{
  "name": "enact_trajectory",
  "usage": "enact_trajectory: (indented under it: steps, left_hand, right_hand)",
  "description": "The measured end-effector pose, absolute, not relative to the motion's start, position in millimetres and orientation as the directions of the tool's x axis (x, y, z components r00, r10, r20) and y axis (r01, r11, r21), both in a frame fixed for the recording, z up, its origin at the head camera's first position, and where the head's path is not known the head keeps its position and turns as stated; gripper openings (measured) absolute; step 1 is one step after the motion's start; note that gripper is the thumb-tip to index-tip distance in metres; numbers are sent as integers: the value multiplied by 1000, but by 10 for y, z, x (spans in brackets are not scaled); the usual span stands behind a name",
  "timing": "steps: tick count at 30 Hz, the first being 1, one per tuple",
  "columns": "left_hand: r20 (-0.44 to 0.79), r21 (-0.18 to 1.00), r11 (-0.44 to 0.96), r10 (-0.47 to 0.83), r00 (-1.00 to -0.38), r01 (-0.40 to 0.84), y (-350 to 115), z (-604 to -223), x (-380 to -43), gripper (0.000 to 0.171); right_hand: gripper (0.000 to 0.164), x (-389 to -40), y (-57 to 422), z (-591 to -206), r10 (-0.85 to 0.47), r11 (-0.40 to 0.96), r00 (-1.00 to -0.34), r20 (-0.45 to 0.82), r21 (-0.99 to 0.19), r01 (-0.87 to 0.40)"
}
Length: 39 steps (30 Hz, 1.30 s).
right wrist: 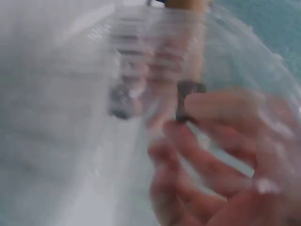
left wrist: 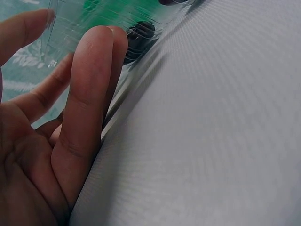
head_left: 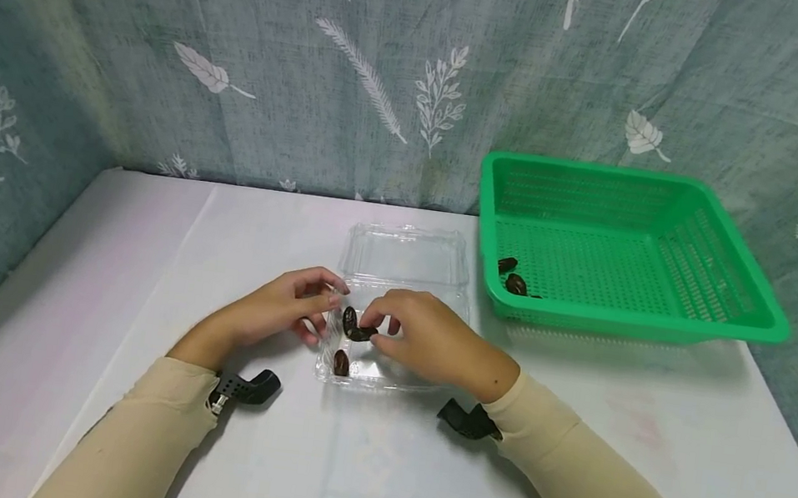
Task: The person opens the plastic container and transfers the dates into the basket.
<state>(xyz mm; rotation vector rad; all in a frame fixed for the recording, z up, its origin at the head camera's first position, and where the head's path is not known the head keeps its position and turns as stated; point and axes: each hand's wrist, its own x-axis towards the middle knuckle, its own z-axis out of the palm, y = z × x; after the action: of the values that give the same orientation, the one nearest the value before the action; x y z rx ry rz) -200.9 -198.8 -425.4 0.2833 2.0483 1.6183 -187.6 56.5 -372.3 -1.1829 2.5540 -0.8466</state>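
Observation:
A clear plastic clamshell box [head_left: 409,255] lies on the table with its lid folded back. My right hand [head_left: 426,332] reaches over the base and pinches a dark brown date [head_left: 363,334] between thumb and fingers. Another date [head_left: 348,321] sits against the box's left side, beside the held one. Nearer the front left corner lies one more date [head_left: 342,363]. My left hand [head_left: 285,306] is at the box's left edge, fingers loosely bent, seeming to touch the wall. In the blurred right wrist view the pinched date [right wrist: 188,99] shows at the fingertips.
A green perforated basket [head_left: 632,318] stands at the back right, close to the box. A few dates [head_left: 516,284] lie in its near left corner. White cloth [head_left: 190,457] covers the table, and a patterned curtain [head_left: 258,113] hangs behind it.

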Motion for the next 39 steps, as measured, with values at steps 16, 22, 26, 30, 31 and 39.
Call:
enact_trajectory:
  steps: [16, 22, 26, 30, 31, 39]
  left_hand:
    - [-259, 953, 265, 462, -848, -147, -1988, -4259, -2019, 40]
    - [-264, 952, 268, 469, -843, -149, -1987, -4254, -2014, 39]
    - [-257, 952, 271, 467, -846, -139, -1991, -4254, -2018, 39]
    - [-264, 951, 274, 467, -844, -145, -2001, -4260, -2016, 40]
    - [-265, 950, 274, 466, -844, -147, -2002, -4260, -2013, 40]
    - [-257, 952, 272, 459, -851, -141, -2006, -4265, -2007, 39]
  right_hand:
    - [17, -1965, 927, -3353, -686, 476, -711, 156, -643, -600]
    - [19, -2000, 1069, -3269, -611, 478, -751, 250, -640, -602]
    - [19, -2076, 1141, -3250, -546, 485, -800, 249, -685, -543]
    - [19, -2161, 1207, -3254, -495, 512, -842, 214, -711, -481]
    - [19, -2180, 1221, -3254, -484, 521, -850, 209, -712, -471]
    - [17, -2289, 1361, -3236, -346, 583, -913, 217, -713, -390]
